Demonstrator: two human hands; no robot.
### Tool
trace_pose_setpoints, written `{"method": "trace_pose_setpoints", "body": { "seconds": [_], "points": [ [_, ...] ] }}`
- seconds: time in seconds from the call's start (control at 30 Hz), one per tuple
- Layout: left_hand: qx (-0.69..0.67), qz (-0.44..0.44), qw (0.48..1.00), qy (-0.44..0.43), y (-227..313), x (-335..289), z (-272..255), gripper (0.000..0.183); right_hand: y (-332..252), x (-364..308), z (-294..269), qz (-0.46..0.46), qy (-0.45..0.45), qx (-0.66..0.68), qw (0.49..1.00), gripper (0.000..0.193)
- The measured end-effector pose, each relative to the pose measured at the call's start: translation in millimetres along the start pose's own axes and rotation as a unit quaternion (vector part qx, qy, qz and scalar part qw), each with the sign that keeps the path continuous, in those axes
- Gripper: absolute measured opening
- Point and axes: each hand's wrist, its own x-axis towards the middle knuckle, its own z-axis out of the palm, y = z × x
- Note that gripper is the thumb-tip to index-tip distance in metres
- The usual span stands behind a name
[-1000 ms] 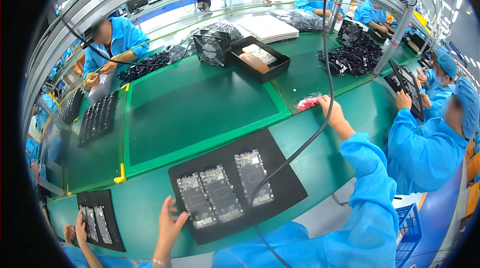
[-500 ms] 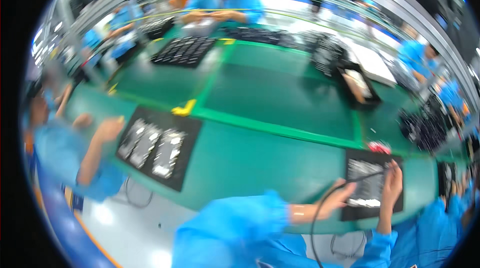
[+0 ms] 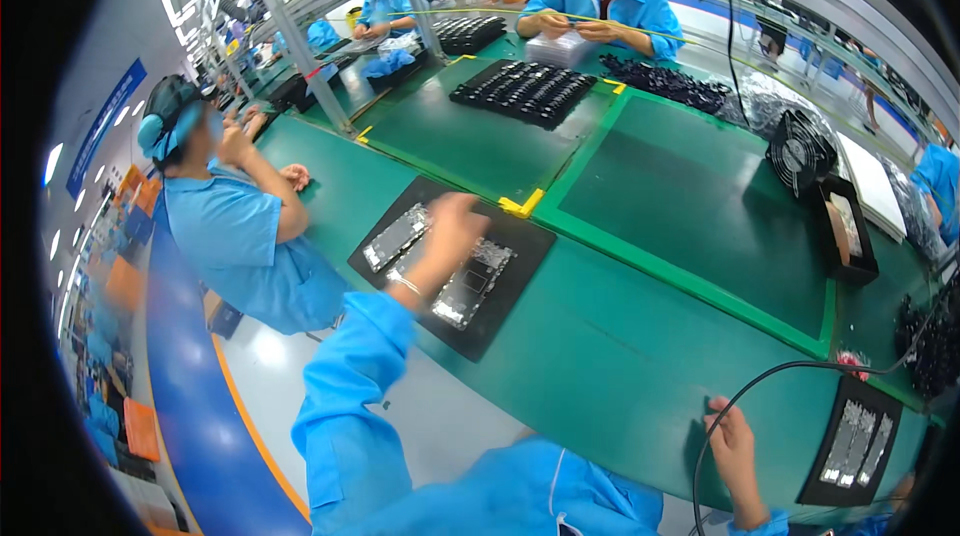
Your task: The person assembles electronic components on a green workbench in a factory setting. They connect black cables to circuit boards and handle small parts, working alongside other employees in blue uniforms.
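Note:
My left hand is over a black mat that carries flat silver-and-black circuit boards. Motion blurs its fingers, and the hand covers part of the middle board, so any grip is hidden. One circuit board lies on each side of the hand. Lower right, my right hand hovers by the table's near edge, fingers loosely bent and apart, with nothing visible in them. A thin black cable arcs past its fingertips. Farther right, a second black mat bears several narrow circuit boards.
Green tape and a yellow corner mark divide the green table. Beyond are rows of black parts, a black box and a ringed black part. Co-workers sit at left and opposite.
My view has swung left. My left hand has moved from the right-hand mat and the cable to the left mat's boards. My right hand has come off the right mat toward the near edge.

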Motion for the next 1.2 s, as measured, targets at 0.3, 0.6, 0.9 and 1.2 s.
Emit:
{"method": "trace_pose_setpoints", "body": {
  "seconds": [0.3, 0.6, 0.9, 1.2],
  "points": [
    [0.159, -0.335, 0.914, -0.164, -147, -47, -68, 0.054, -19, 52, 54, -0.015, -0.131, 0.041, 0.99, 0.043],
    [-0.066, -0.124, 0.949, -0.282, 67, -125, -30, 0.057, -4, 23, 21, -0.037, 0.015, -0.033, 0.999, 0.048],
    [-0.128, 0.094, 0.91, -0.383, 191, -83, -1, 0.07, -14, -20, -27, -0.15, 0.196, -0.374, 0.894, 0.054],
    [-0.169, 0.198, 0.881, -0.395, 225, -44, 49, 0.046, -56, 16, 57, -0.254, 0.017, -0.278, 0.926, 0.056]
  ]
}}
